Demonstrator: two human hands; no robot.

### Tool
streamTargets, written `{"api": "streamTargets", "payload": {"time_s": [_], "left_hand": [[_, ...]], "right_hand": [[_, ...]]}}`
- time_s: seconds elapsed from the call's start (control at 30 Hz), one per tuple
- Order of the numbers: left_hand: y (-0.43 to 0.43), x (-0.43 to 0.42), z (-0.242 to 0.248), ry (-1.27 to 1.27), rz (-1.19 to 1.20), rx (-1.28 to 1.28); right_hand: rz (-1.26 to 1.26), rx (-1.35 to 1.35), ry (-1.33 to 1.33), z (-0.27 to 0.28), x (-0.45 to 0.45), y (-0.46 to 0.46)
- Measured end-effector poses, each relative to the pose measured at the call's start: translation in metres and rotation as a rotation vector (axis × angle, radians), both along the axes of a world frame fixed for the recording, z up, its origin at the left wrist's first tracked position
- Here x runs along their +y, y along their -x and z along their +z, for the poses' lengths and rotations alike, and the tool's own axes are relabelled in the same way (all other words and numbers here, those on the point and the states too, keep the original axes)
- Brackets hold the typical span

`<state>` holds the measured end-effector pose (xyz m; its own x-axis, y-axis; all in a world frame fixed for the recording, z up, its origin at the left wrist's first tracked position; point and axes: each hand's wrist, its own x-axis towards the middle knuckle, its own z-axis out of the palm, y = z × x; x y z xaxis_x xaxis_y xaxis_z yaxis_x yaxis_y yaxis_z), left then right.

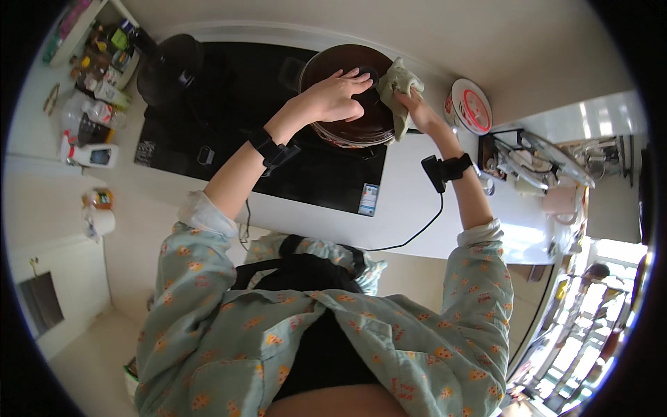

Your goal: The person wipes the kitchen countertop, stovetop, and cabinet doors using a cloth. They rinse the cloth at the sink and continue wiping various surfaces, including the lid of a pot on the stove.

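A round pot with a patterned side stands on the black glass cooktop, near the wall. On top of it is a dark brown lid with a black knob. My left hand is over the lid, fingers spread beside the knob; whether it presses on the lid I cannot tell. At the pot's right edge my right hand grips a pale green cloth, which hangs over the rim. The cloth hides the pot's right handle area.
A black pan sits at the cooktop's left end, near several bottles. An enamel basin leans on the wall at right. Beyond it are a dish rack and a pink mug. A black cable trails from my right wrist.
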<state>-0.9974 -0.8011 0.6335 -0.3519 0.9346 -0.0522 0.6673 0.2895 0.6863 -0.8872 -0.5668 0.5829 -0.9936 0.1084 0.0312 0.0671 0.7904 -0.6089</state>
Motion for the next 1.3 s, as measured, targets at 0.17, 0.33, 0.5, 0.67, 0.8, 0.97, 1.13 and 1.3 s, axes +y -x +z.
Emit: {"api": "streamTargets", "payload": {"time_s": [0.17,0.33,0.5,0.67,0.8,0.97,1.13,1.3], "left_hand": [[-0.004,-0.001,0.002,-0.021,0.037,-0.081],[-0.003,-0.003,0.004,-0.015,0.077,-0.146],[-0.004,-0.004,0.000,-0.019,0.112,-0.088],[-0.009,-0.004,-0.002,0.029,0.168,-0.125],[-0.016,-0.002,-0.001,0.008,0.211,0.016],[-0.028,0.008,0.002,0.093,0.217,0.250],[-0.047,0.015,0.002,0.156,0.275,0.383],[-0.057,0.017,0.003,0.217,0.298,0.553]], "right_hand": [[0.133,-0.169,0.049,0.004,0.022,0.066],[-0.007,-0.472,0.393,0.031,0.005,0.140],[0.135,-0.637,0.484,0.051,-0.055,0.180],[0.419,-0.697,0.039,0.064,-0.112,0.184],[0.409,-0.868,0.022,0.078,-0.121,0.186],[0.425,-0.590,0.131,0.059,-0.063,0.171],[0.266,-0.424,0.220,0.016,0.048,0.134],[-0.088,-0.572,0.772,0.007,0.093,0.105]]}}
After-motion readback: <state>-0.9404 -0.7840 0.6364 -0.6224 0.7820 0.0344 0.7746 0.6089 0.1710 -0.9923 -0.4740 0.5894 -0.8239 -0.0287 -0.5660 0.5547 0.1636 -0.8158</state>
